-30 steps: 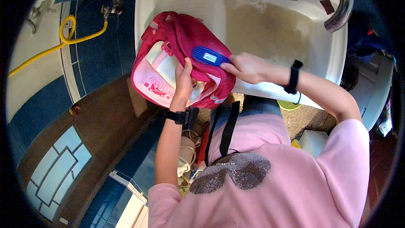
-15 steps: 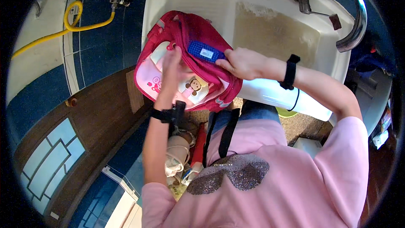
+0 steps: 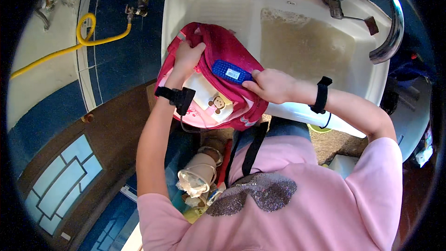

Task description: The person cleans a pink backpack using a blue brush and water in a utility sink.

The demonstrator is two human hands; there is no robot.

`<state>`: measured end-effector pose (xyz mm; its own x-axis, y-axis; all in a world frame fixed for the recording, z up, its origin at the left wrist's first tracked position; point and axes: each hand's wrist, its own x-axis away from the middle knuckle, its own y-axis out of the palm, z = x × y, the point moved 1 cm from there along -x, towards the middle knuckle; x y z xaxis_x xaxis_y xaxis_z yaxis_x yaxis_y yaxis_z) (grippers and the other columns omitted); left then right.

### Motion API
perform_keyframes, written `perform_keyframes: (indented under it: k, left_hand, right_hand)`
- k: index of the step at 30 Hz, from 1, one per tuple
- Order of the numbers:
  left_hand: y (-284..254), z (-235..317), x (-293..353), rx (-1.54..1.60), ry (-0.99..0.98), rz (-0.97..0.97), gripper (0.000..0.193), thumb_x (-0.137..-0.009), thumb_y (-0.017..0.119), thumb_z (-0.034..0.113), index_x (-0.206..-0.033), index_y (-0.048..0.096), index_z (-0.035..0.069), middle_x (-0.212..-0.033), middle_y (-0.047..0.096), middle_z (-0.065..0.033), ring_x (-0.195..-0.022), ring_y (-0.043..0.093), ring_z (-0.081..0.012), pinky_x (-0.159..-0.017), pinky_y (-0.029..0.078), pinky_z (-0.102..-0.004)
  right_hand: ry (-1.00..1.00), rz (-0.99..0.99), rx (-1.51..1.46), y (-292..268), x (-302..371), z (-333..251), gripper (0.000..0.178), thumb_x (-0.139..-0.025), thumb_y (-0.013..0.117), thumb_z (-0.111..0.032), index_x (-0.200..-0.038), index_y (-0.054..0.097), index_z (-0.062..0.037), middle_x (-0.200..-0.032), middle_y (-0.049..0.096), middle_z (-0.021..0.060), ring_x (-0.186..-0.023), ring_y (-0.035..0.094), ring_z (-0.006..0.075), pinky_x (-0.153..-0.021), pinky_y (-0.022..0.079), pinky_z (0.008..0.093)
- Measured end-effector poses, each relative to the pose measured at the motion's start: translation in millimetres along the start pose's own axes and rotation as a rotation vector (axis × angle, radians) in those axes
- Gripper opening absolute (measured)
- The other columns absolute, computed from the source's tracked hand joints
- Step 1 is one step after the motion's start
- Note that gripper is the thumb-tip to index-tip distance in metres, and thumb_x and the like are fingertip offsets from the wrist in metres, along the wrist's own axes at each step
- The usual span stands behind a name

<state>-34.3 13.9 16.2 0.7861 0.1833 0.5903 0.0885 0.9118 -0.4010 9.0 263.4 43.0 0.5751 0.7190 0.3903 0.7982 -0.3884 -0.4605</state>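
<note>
Left hand (image 3: pixel 188 58), apparently half curled, touches bag (image 3: pixel 208 88); right hand (image 3: pixel 274 86) clasps brush (image 3: pixel 227 72).

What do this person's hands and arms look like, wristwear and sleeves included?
The left hand and right hand are gloveless. A black strap with a boxy black block circles the left wrist, with a thin dark cord curving below it. A black band with a jutting end circles the right wrist. The pink sleeves are short.
</note>
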Motion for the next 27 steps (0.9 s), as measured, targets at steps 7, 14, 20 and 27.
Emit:
perform_keyframes:
  k: [7, 14, 20, 27]
  left_hand:
    - [-21, 19, 50, 0.222, 0.151, 0.037, 0.038, -0.070, 0.047, -0.002, -0.108, 0.051, -0.005, -0.100, 0.059, -0.0097, -0.088, 0.056, -0.0187, -0.079, 0.044, -0.0280]
    - [-33, 19, 91, 0.259, 0.270, 0.051, 0.031, -0.068, 0.045, -0.005, -0.097, 0.055, -0.002, -0.083, 0.055, 0.0016, -0.068, 0.046, -0.0055, -0.062, 0.038, -0.0187]
    - [-25, 24, 99, 0.358, 0.306, 0.073, 0.026, -0.064, 0.043, -0.006, -0.087, 0.056, 0.000, -0.076, 0.052, 0.0041, -0.063, 0.043, -0.0044, -0.056, 0.033, -0.0176]
    - [7, -26, 88, 0.712, 0.077, 0.194, 0.047, -0.056, 0.041, -0.009, -0.102, 0.050, -0.003, -0.093, 0.054, -0.0049, -0.079, 0.050, -0.0145, -0.069, 0.041, -0.0228]
  right_hand:
    - [0.318, 0.220, -0.276, -26, -33, 51, 0.056, -0.070, 0.060, -0.053, -0.082, 0.061, 0.0008, -0.073, 0.061, 0.0171, -0.069, 0.060, 0.0282, -0.064, 0.046, 0.0374]
    - [0.158, 0.193, -0.657, -16, -58, 32, 0.039, -0.073, 0.068, -0.036, -0.089, 0.062, -0.0002, -0.077, 0.060, 0.0038, -0.069, 0.053, 0.0118, -0.065, 0.042, 0.0270]
    - [0.267, 0.221, -0.551, -17, -64, 44, 0.035, -0.071, 0.070, -0.027, -0.090, 0.063, 0.0022, -0.081, 0.062, 0.0129, -0.075, 0.059, 0.0193, -0.068, 0.045, 0.0325]
    - [0.365, 0.197, -0.412, -9, -65, 75, 0.031, -0.071, 0.068, -0.025, -0.085, 0.062, 0.0014, -0.077, 0.061, 0.0109, -0.073, 0.057, 0.0188, -0.065, 0.045, 0.0347]
